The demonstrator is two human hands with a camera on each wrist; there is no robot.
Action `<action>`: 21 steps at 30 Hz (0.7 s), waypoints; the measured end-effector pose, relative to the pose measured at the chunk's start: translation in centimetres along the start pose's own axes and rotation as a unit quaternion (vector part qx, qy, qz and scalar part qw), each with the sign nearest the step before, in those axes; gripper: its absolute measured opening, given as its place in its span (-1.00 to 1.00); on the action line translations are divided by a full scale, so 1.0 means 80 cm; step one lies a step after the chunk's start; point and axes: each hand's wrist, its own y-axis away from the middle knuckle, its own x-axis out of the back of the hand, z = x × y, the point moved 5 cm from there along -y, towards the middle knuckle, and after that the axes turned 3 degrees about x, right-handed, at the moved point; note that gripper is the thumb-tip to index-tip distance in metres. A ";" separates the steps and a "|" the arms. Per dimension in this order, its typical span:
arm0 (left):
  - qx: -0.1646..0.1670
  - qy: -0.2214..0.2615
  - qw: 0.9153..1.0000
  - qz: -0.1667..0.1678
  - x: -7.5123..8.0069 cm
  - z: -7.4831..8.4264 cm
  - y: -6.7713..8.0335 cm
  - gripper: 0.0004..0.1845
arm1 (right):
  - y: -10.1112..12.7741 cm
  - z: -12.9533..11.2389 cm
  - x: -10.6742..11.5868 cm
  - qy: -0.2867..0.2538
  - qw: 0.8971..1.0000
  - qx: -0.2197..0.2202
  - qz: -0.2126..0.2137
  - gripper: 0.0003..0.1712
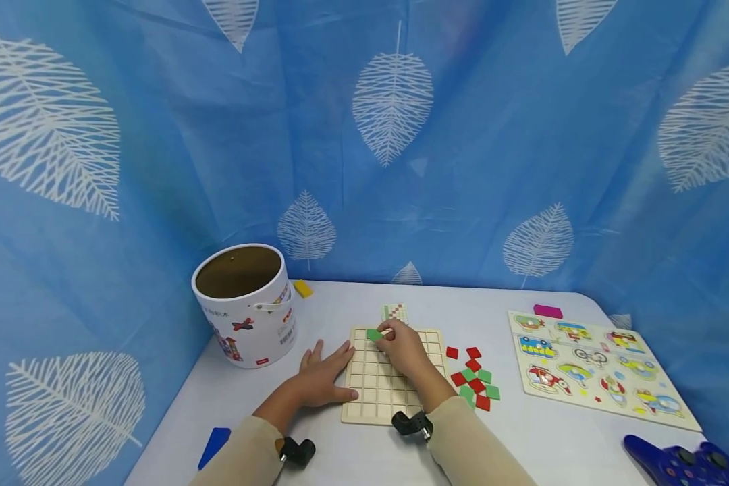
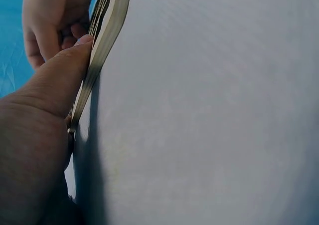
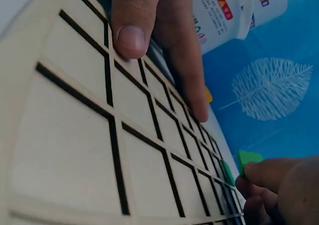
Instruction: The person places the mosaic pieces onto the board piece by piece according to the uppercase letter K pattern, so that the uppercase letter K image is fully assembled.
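Between thumb and fingers my right hand (image 1: 404,347) pinches a green square tile (image 3: 248,158) over the upper part of a wooden grid board (image 1: 370,406). In the right wrist view another green tile (image 3: 228,172) lies on the board, close below the held one. My left hand (image 1: 323,381) rests at the board's left side with fingers spread, its thumb (image 2: 65,68) touching the board's edge. Just behind the board is a small pattern card (image 1: 395,311), partly covered by the right hand. Loose red tiles (image 1: 482,403) and green tiles (image 1: 493,392) lie right of the board.
A white bucket (image 1: 258,337) stands at the back left, a yellow block (image 1: 303,289) beside it. A picture puzzle board (image 1: 595,398) lies at the right, with a magenta block (image 1: 548,311) behind it. A blue game controller (image 1: 686,462) and a blue block (image 1: 214,447) lie nearer.
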 end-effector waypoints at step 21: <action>0.002 0.002 1.000 0.005 -0.001 0.001 -0.002 0.13 | 0.002 -0.002 -0.015 0.121 0.991 0.059 -0.005 -0.73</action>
